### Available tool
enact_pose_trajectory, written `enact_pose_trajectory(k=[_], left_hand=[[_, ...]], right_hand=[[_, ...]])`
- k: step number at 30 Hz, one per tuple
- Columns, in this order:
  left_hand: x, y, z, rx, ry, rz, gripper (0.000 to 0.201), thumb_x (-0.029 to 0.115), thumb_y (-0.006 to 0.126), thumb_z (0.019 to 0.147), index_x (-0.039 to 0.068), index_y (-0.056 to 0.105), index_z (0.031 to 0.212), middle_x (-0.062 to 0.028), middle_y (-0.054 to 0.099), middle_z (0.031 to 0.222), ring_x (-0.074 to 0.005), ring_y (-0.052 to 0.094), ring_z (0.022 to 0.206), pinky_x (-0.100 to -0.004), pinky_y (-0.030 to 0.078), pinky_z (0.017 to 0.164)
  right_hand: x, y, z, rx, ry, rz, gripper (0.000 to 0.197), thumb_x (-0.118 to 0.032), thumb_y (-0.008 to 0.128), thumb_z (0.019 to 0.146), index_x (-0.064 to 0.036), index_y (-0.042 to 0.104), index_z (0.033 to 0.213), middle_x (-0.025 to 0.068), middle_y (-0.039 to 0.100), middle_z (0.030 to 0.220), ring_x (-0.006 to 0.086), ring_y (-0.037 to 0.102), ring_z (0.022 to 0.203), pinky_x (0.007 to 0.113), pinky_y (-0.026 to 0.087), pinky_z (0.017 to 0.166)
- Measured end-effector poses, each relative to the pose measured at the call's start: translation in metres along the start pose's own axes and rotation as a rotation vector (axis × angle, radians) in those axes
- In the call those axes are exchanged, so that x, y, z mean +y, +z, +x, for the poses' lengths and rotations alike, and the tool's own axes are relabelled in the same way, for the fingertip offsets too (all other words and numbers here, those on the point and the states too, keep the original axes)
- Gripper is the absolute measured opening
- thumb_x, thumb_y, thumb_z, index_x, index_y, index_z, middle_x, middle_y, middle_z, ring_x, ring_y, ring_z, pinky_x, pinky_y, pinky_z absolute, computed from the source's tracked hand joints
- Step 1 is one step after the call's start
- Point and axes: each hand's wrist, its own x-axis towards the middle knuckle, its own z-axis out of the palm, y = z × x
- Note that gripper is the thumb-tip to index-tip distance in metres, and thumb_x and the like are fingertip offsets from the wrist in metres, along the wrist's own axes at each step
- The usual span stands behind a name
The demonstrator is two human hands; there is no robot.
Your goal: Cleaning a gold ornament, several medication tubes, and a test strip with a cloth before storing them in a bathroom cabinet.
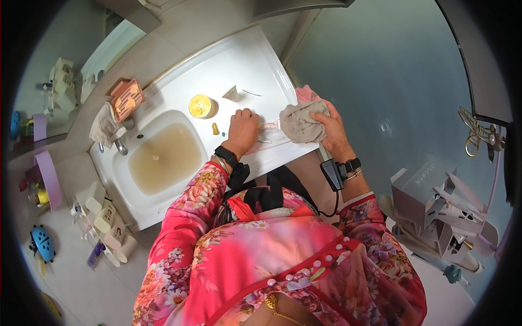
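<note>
My right hand [334, 127] grips a crumpled grey cloth [303, 122] over the right end of the white counter [217, 62]. A pink cloth [306, 94] shows just behind it. My left hand [243, 130] rests low over the counter with its fingers curled; what they hold, if anything, is hidden. Right beside its knuckles lies a small flat pink-and-white item [269, 125], and a small clear piece [264, 139] is below that. Left of this hand lie a small yellow piece [215, 129] and a tiny green one.
A tub with yellow contents [202, 106], a small pale cup [231, 94] and a thin wire-like strip [252, 93] stand or lie farther back. Cloudy water [166, 157] fills the basin at left. A cloth hangs over the tap [120, 146], by a pink soap rack [128, 99].
</note>
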Motion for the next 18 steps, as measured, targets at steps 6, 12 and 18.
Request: enact_pose_trajectory(k=[6,12,18], left_hand=[[0.0,-0.018,0.005,-0.177,-0.155,-0.196,0.016,0.011,0.061,0.075,0.003,0.058,0.089,-0.0114,0.055,0.086,-0.0238,0.053,0.08,-0.0334,0.043,0.071],[0.01,-0.089,-0.016,-0.332,-0.531,-1.635,0.024,0.017,0.053,0.09,0.003,0.051,0.109,-0.0052,0.06,0.091,-0.0122,0.056,0.079,-0.0275,0.045,0.069],[0.062,-0.121,-0.024,-0.005,-0.287,-1.526,0.036,0.011,0.052,0.09,0.001,0.045,0.123,-0.005,0.058,0.105,-0.0121,0.055,0.091,-0.0267,0.045,0.082]], right_hand=[[-0.01,-0.001,-0.013,-0.034,0.034,0.212,0.043,0.002,0.054,0.078,-0.0016,0.042,0.12,0.0116,0.055,0.108,0.0225,0.057,0.097,0.034,0.049,0.085],[-0.019,0.023,-0.042,-0.193,0.012,0.341,0.059,0.004,0.053,0.078,-0.0054,0.03,0.131,0.0128,0.048,0.12,0.0256,0.053,0.107,0.038,0.046,0.091],[-0.005,0.117,-0.071,-0.292,-0.236,-0.147,0.072,-0.003,0.066,0.074,-0.005,0.024,0.133,0.0124,0.042,0.123,0.0214,0.052,0.105,0.033,0.046,0.089]])
